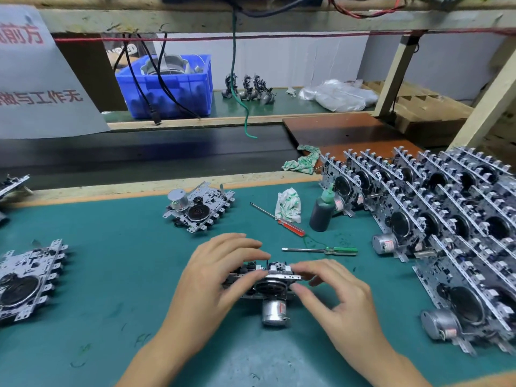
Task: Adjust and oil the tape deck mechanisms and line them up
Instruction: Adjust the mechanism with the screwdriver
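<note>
**Two hands on one mechanism, rows standing by**

Two bare hands meet over a stamped grey metal tape deck mechanism (265, 283) lying near the front middle of the teal rubbery bench mat (125, 275). The left hand (220, 275) curls its fingers over the mechanism's left and top edge, grasping it; the right hand (332, 294) pinches its right edge between thumb and forefinger. A smooth cylindrical silver motor (273, 312) juts from the mechanism toward the viewer.

Just beyond the hands lie two slim steel screwdrivers, one with a clear red handle (290, 226), one with a green handle (342, 250). Near them stands a dark plastic squeeze bottle with a green nozzle cap (322, 210), beside a crumpled white-and-green rag (289, 205).

At the right, many identical mechanisms stand on edge in tight slanted rows (452, 219), their toothed key tabs bristling upward. Two more mechanisms lie flat, one behind the hands (199, 209) and one at the left edge (28, 277). On the rear shelf sits a blue ribbed plastic crate (167, 85).
</note>
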Motion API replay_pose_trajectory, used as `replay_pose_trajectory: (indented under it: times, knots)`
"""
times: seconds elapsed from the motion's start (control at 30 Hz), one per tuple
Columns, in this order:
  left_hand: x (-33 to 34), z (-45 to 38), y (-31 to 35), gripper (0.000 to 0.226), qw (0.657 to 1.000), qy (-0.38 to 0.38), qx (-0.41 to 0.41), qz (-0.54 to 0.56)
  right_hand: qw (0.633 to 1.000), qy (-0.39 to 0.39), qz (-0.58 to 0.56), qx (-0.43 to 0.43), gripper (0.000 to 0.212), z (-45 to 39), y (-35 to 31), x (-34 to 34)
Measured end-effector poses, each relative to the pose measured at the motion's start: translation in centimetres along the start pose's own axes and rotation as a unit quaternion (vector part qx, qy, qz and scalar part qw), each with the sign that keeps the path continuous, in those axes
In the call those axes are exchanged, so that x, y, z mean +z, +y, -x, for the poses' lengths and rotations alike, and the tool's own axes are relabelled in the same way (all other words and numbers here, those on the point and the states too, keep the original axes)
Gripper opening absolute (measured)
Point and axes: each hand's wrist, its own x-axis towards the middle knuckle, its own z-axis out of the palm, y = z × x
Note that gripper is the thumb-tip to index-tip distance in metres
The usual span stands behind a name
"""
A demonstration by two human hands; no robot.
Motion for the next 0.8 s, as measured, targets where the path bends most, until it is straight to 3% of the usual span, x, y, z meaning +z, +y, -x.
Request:
replay_pose_trajectory:
  times: [0.13,0.37,0.8]
  knots:
    - [0.4,0.1,-0.2,0.023,1.0,0.009,-0.01,0.012,0.996,0.024,0.063,-0.065,0.019,0.2,0.5,0.1]
    - [0.6,0.2,0.0,0.024,0.999,0.018,-0.022,0.017,0.95,0.031,0.247,-0.189,0.022,-0.2,0.5,-1.0]
    - [0.5,0.1,0.2,0.02,0.998,0.008,-0.056,0.013,0.958,-0.001,0.225,-0.177,0.03,-0.1,0.3,-1.3]
